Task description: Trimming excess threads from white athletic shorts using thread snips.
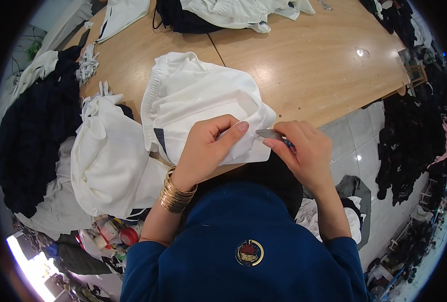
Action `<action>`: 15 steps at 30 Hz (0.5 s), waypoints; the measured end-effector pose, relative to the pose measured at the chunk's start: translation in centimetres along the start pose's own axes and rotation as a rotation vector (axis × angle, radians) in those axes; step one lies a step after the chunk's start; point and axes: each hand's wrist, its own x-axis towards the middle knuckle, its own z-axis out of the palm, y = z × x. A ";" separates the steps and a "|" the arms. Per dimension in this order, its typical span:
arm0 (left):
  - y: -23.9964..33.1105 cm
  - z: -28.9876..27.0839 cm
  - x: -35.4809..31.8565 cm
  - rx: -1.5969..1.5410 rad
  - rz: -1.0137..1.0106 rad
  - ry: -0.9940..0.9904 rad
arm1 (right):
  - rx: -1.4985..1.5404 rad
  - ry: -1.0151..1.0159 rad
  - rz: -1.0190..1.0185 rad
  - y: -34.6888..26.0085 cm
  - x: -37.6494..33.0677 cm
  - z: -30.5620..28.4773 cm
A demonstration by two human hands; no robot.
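White shorts (198, 85) with a gathered elastic waistband lie in front of me at the table's near edge, a dark navy patch showing on their side. My left hand (207, 146), gold bangles at its wrist, pinches a fold of the shorts between thumb and fingers. My right hand (306, 151) is closed around small thread snips (270, 134) with metal blades and a bluish handle. The blades point left, at the edge of the fabric just beyond my left thumb. Whether they touch the cloth, I cannot tell.
The wooden table (324, 70) reaches away from me. Another white garment (107, 156) hangs at its left edge, beside a navy cloth heap (37, 131). More white clothes (228, 7) lie at the far side. Dark garments (404, 141) are piled at the right, past the tiled floor (354, 136).
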 end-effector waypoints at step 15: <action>-0.2 0.1 -0.2 0.010 0.012 -0.012 | -0.067 -0.012 -0.058 -0.2 0.0 0.4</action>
